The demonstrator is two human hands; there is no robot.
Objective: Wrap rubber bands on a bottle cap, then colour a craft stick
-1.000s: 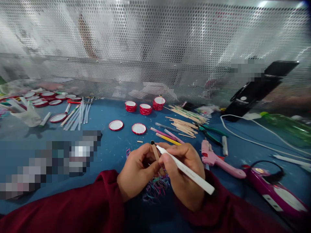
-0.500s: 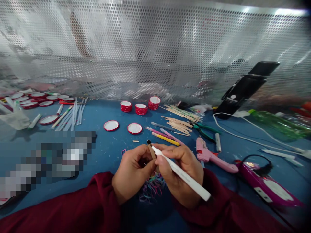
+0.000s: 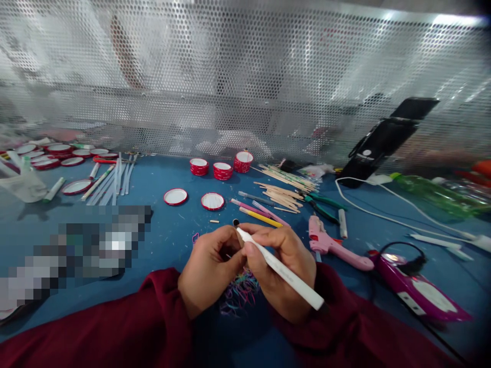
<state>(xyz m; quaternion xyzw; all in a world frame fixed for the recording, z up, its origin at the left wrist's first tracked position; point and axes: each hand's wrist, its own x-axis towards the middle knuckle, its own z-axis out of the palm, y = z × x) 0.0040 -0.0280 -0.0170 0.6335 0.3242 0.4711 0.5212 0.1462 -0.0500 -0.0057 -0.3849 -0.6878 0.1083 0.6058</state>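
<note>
Over the blue table (image 3: 161, 230), the left hand (image 3: 209, 268) and right hand (image 3: 286, 266) are held close together. The right is closed round a white pen (image 3: 280, 271); the left is pinched on a wooden stick (image 3: 237, 228), upright at the pen tip. Judged best: stick braced firmly, pen pressed lightly.

You've slid the pen (image 3: 280, 268) tip along the stick (image 3: 237, 226): a second ago it sat a little below the dark top end, and now it is just beside that end. Your left hand (image 3: 209, 268) has closed further around the stick, so less of the wood shows than before. Your right hand (image 3: 282, 271) has tilted the pen slightly steeper. Your head has also shifted, nudging the worktop's things leftward in view.
</note>
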